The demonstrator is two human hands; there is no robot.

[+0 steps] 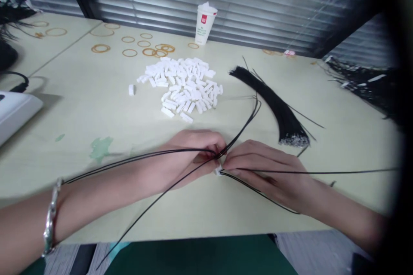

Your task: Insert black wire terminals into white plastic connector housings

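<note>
Between my fingertips sits a small white connector housing [217,170] with thin black wires running out of it. My left hand [196,150] is closed around the housing and several black wires [243,128], which fan out up to the right and back over my left forearm. A single black wire [342,172] is pinched in my right hand [267,167], its tip close to the housing. Whether that tip is inside the housing is hidden by my fingers. Beyond my hands lies a heap of white connector housings [189,84].
A thick bundle of black wires [274,99] lies at right, with loose strands beside it. Rubber bands [130,53] and a paper cup [205,23] are at the back. A white device [17,114] stands at left; more black wires [361,84] lie far right.
</note>
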